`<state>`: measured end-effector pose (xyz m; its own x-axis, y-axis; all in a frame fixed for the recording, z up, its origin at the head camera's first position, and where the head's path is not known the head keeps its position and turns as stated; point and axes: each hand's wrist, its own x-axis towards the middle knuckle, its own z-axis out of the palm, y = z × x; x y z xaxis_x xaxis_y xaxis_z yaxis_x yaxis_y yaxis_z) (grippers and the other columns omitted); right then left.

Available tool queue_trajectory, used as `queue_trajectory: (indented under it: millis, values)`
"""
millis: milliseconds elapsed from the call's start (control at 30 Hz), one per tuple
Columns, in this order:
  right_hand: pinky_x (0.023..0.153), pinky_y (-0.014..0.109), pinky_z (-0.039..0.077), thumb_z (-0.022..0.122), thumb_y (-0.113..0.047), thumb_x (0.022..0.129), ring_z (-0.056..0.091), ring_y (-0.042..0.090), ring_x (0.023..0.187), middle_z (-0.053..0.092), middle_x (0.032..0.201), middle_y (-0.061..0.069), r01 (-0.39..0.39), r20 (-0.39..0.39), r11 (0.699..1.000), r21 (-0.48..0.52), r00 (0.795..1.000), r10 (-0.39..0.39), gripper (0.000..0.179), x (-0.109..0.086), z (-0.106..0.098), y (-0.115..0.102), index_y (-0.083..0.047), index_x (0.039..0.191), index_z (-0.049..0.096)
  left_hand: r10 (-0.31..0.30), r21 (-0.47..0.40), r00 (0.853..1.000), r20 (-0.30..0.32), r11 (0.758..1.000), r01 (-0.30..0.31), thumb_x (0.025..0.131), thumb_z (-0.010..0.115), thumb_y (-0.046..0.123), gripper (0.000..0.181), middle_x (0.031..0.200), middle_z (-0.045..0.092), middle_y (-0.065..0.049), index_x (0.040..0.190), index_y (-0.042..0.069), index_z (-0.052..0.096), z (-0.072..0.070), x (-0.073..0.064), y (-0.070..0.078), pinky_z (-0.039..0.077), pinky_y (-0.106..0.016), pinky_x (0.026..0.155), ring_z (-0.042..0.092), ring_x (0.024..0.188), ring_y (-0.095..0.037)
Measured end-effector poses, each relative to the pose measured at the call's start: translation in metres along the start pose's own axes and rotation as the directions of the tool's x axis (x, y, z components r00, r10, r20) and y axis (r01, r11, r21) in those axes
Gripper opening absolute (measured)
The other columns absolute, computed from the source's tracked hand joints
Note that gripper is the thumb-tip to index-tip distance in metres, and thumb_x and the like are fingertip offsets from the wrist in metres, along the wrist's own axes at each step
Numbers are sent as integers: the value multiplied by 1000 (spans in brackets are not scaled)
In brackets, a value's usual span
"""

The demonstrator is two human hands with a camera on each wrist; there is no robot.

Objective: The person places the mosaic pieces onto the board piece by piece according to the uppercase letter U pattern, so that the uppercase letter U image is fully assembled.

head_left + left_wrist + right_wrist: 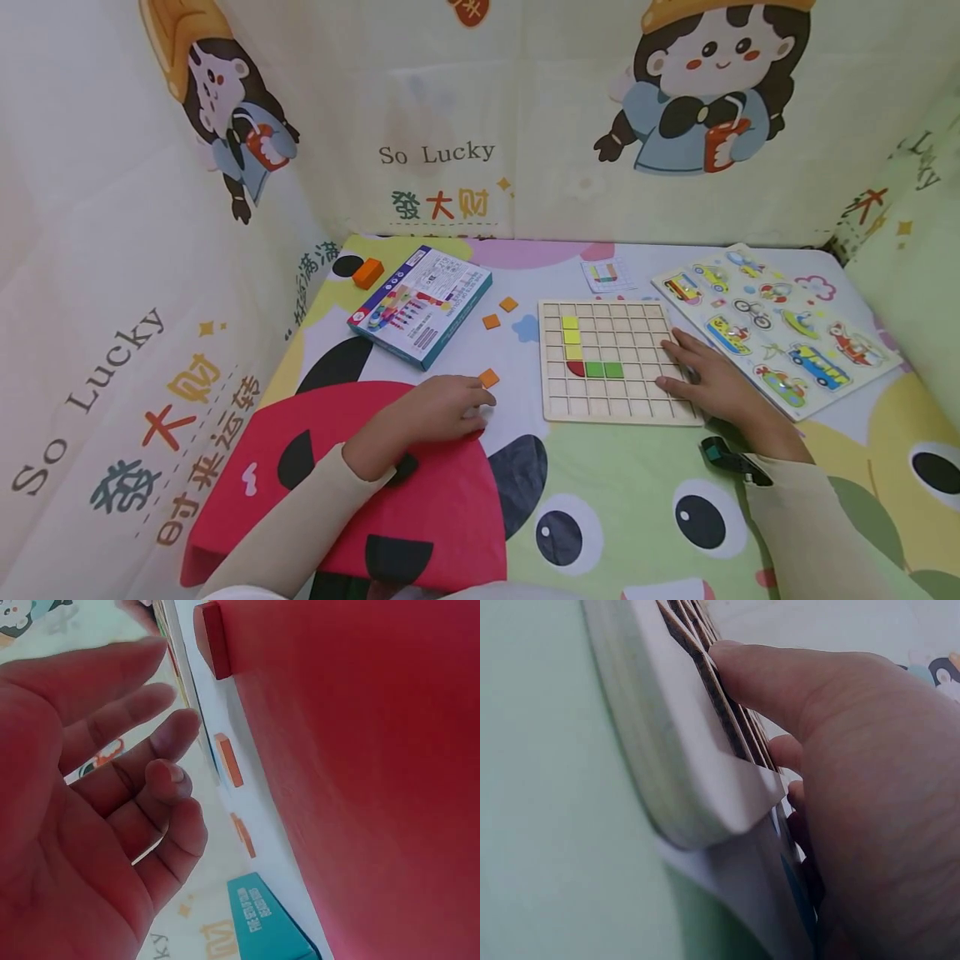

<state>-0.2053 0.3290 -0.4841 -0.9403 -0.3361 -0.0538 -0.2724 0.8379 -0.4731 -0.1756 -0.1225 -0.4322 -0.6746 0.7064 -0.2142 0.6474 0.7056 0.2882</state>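
A wooden grid board (622,400) lies on the table, holding a column of yellow tiles (571,337), a red rounded tile (576,368) at its foot and green tiles (603,370) to the right. My right hand (712,379) rests on the board's right side, its thumb on the ridged grid in the right wrist view. Close to an orange tile (489,378), my left hand (442,407) hovers with loosely bent fingers. Nothing shows between those fingers in the left wrist view. Two more orange tiles (491,322) lie farther back.
At the back left are a flat toy box (420,304) and an orange block (368,273). Behind the grid board lies a small pattern card (607,273). A vehicle puzzle board (765,337) sits at the right. Printed curtains (442,108) enclose the table.
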Motion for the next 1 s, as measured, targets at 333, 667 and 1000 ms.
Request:
queue_trajectory:
  millis: [333,667,1000]
  values:
    - [103,69,15,59,-54,92,8,46,143,9,160,17,-17,19,1000,4,1000,17,84,0,0,2,-5,152,29,-9,-57,998,56,998,12,74,85,36,53,102,61,10,122,23,68,5,-8,-3,52,-24,70,56,92,-7]
    - [103,68,16,60,-51,92,9,46,143,9,160,17,3,16,999,32,1000,-4,82,-2,4,5,-5,152,29,58,-22,997,55,998,-57,78,82,30,42,95,60,11,117,21,69,6,1,-1,49,-21,71,54,84,-4]
    - [104,68,15,59,-54,92,8,45,143,8,161,16,-11,17,1000,17,1000,11,83,-2,3,6,-6,153,28,51,46,998,49,998,-53,79,81,31,41,96,59,8,117,20,71,-1,9,5,48,-22,70,52,84,-6]
